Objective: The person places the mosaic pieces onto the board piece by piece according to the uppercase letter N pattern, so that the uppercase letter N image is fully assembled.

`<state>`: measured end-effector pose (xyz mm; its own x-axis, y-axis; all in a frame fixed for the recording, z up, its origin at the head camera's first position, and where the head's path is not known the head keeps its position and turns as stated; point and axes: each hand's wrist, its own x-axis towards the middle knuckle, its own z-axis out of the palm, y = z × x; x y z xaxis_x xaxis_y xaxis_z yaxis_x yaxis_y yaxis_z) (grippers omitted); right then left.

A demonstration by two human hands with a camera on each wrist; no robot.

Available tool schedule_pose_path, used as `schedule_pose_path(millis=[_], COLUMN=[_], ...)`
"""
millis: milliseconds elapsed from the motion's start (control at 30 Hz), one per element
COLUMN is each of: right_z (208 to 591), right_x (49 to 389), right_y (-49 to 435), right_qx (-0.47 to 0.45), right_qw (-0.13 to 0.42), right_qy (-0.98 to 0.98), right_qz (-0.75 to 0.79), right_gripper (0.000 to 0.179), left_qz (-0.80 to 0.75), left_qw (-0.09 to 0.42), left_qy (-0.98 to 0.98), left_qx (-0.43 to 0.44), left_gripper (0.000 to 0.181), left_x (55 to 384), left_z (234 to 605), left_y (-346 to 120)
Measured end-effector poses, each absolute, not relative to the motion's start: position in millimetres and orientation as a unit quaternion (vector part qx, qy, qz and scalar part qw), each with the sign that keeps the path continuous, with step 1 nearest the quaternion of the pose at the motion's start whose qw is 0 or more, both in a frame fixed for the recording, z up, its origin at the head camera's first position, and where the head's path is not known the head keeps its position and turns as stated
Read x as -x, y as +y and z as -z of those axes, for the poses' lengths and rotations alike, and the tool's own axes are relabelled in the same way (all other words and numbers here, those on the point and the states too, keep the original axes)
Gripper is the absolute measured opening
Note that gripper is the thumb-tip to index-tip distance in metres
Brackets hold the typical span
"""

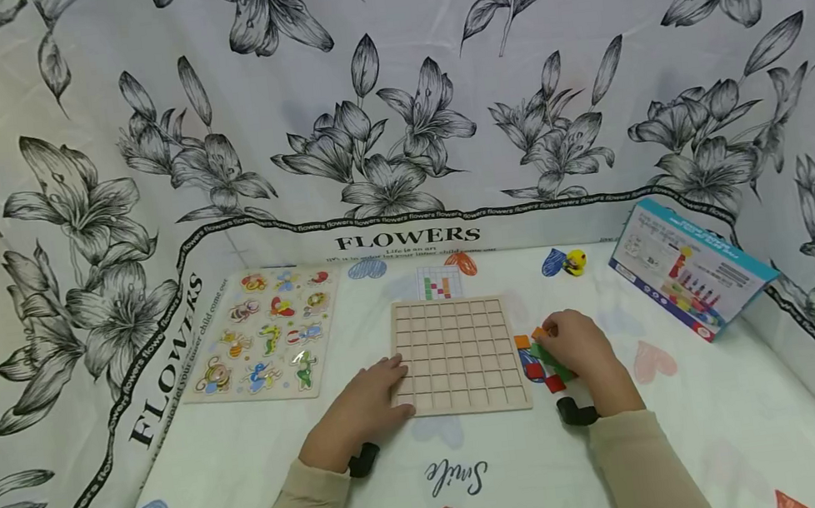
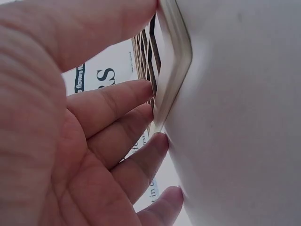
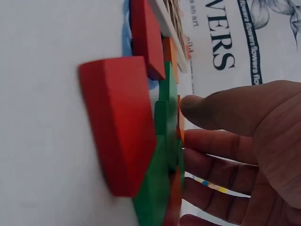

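Observation:
A square wooden grid board (image 1: 457, 357) lies flat in the middle of the table. My left hand (image 1: 364, 405) touches its left side; in the left wrist view the fingers (image 2: 124, 101) rest against the board's edge (image 2: 174, 61) and the thumb is spread apart from them. To the right of the board is a cluster of red, green and orange blocks. Over it, my right hand (image 1: 576, 344) pinches an orange block (image 1: 539, 333) between thumb and index finger. A red block (image 3: 117, 122) and a green block (image 3: 153, 188) lie close by in the right wrist view.
A small pattern card (image 1: 439, 282) lies behind the board. On the left is a picture puzzle board (image 1: 259, 338). A yellow toy (image 1: 574, 262) and a blue-and-white box (image 1: 692, 268) stand at the back right. Flower-printed cloth walls surround the table.

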<state>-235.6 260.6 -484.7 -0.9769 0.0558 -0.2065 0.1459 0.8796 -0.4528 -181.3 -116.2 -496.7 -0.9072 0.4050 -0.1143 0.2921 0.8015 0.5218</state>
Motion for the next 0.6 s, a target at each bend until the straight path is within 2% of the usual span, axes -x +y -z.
schedule_pose_path(millis=[367,600], right_z=[491.8,489.4], right_x=[239.4,239.3], right_y=[258.3,253.9], right_qx=[-0.062,-0.065], right_qw=[0.072,0.042], right_qy=[0.965,0.953], right_qz=[0.246,0.292], right_gripper=[0.037,0.018], left_qz=[-0.261,-0.262], left_qw=[0.107,0.107], left_qy=[0.942,0.942], left_qx=[-0.181,-0.178], left_gripper=[0.070,0.069], left_x=[179.7,178.5], left_z=[495.5,493.0], left_y=[-116.4,-114.8])
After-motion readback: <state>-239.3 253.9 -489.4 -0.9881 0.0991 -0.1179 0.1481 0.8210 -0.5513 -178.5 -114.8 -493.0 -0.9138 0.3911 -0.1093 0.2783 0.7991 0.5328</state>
